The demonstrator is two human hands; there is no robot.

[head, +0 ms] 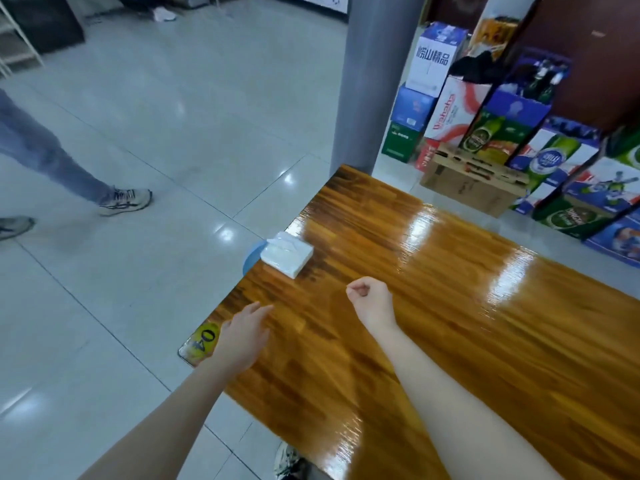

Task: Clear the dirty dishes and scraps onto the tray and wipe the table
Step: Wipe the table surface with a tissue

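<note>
"04" on table tag (pixel 203 342); "Wahaha" on carton (pixel 454 110)

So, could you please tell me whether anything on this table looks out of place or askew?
Only mildly: the white tissue pack sits turned at an angle right at the left edge of the table, where a knock could tip it off. I see no spills or damage.
</note>
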